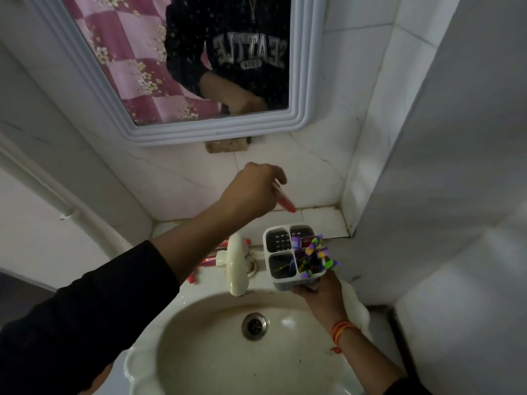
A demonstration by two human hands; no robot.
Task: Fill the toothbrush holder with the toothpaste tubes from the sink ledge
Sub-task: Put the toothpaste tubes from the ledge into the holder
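left hand (pixel 253 189): your fingers are closed around a red toothpaste tube (pixel 285 202), held up in the air above and behind the holder, its lower end slanting down toward the right.
right hand (pixel 320 292): your fingers grip the base of the white toothbrush holder (pixel 293 256), lifted over the right rim of the sink (pixel 199 346).
holder: four compartments; the near-right one is packed with purple and green toothbrushes (pixel 312 258), the far-left one looks bare, and what sits in the other two is too dark to tell.
sink ledge: more red tubes (pixel 212 260) lie flat behind the cream tap (pixel 236 265), partly hidden by your left forearm.
wrist: orange threads (pixel 342 329) wrap your right wrist.
wall: a white-framed mirror (pixel 182 132) hangs above, over white tiles.
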